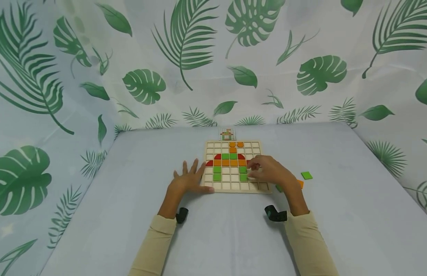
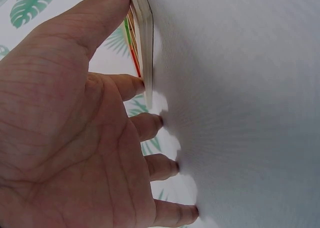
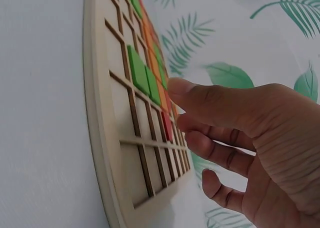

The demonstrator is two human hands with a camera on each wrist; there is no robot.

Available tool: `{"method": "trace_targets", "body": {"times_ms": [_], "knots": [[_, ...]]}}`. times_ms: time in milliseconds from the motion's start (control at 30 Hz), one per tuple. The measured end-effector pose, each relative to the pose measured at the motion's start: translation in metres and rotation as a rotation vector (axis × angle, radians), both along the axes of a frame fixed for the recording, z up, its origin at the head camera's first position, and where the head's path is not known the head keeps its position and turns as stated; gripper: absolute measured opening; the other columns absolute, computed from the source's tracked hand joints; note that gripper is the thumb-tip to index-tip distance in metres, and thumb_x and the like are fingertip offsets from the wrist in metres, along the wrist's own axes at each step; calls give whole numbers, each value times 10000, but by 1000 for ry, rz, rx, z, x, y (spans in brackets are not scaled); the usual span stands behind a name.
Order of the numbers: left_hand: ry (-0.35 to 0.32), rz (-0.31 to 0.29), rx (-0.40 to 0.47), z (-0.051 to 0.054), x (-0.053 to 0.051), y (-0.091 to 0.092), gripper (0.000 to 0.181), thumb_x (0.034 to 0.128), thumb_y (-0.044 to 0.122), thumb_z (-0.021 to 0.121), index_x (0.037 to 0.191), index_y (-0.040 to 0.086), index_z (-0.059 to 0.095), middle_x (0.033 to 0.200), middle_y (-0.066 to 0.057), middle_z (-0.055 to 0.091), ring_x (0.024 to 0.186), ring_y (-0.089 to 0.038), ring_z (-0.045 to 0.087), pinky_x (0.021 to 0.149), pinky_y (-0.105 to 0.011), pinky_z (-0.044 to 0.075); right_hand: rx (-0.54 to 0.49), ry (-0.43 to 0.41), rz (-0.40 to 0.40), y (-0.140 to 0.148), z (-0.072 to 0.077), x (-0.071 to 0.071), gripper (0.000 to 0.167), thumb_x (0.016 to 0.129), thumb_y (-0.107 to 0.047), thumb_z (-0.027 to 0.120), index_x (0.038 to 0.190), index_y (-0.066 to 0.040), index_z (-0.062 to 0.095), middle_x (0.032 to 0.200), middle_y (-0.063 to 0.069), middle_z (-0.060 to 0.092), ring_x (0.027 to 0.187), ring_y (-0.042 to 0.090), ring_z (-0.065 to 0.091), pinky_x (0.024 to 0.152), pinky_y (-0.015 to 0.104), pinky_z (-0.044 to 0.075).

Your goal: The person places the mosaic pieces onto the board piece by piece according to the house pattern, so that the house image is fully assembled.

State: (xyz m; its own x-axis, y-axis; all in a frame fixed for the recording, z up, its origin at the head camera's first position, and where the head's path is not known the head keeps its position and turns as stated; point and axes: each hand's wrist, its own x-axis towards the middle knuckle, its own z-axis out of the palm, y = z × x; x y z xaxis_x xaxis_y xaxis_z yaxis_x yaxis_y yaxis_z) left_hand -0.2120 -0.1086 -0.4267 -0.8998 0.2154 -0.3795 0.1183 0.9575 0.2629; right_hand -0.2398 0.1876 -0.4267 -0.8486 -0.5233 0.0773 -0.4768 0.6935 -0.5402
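A wooden grid board [image 1: 239, 191] lies on the table, with green, orange and red tiles set in its squares. My left hand [image 1: 189, 180] is spread at its left edge; the thumb and index finger touch the frame, and the other fingertips rest on the tablecloth in the left wrist view. Over the board's right side hovers my right hand [image 1: 272, 170], fingers loosely bent, thumb and index fingertip apart. Its thumb [image 3: 182, 87] is close to the green tiles [image 3: 137, 68] and a red tile [image 3: 166, 125]. No piece shows between those fingers.
Right of the board lie a loose green tile [image 1: 306, 175], a partly hidden orange tile [image 1: 301, 184] and another green tile [image 1: 278, 188] under the right wrist. A small pattern card [image 1: 227, 134] sits behind the board. Leaf-printed cloth walls [image 1: 206, 84] surround the table.
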Motion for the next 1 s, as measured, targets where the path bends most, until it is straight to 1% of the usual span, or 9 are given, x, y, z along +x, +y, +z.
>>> {"method": "trace_targets", "body": {"times_ms": [200,400,600,733,867,1000], "knots": [[-5,2,-5,1,1,-1,1035,815,676,630,1589,245,94,1662,-83,-33,1496,-452,-77,1125,-722,78,1,-38,-81,16,1,2,205,885,-165,708,1039,-30,707,906,43,661,842,182,567,743,325,485],[-5,0,-6,0,0,-1,1036,814,677,629,1589,243,95,1662,-89,-28,1495,-456,-75,1122,-725,82,6,8,-78,32,5,4,223,883,-135,713,1053,7,691,891,49,660,838,179,572,734,333,482],[1,-5,-13,-1,-1,0,1040,812,687,623,1589,236,99,1663,-92,-17,1496,-460,-60,1119,-726,100,13,-6,-130,49,10,7,218,890,-129,700,1057,11,686,889,58,652,843,193,561,738,336,481],[-2,-3,-10,-1,-1,0,1038,810,683,628,1589,247,100,1663,-84,-21,1497,-454,-67,1123,-723,89,17,-9,-159,62,10,8,208,891,-126,701,1044,14,686,879,65,654,838,200,565,729,329,484],[0,-4,-10,-1,-1,0,1033,813,682,626,1589,250,97,1663,-83,-22,1498,-451,-70,1124,-723,85,25,-19,-206,78,9,11,202,891,-111,689,1045,20,679,890,84,658,843,215,569,708,318,482],[1,-3,-8,0,-1,0,1031,814,679,627,1589,246,100,1663,-87,-21,1497,-452,-69,1122,-725,85,55,-58,-275,94,8,14,208,892,-116,680,1050,18,671,899,102,648,838,224,559,690,303,474]]}}
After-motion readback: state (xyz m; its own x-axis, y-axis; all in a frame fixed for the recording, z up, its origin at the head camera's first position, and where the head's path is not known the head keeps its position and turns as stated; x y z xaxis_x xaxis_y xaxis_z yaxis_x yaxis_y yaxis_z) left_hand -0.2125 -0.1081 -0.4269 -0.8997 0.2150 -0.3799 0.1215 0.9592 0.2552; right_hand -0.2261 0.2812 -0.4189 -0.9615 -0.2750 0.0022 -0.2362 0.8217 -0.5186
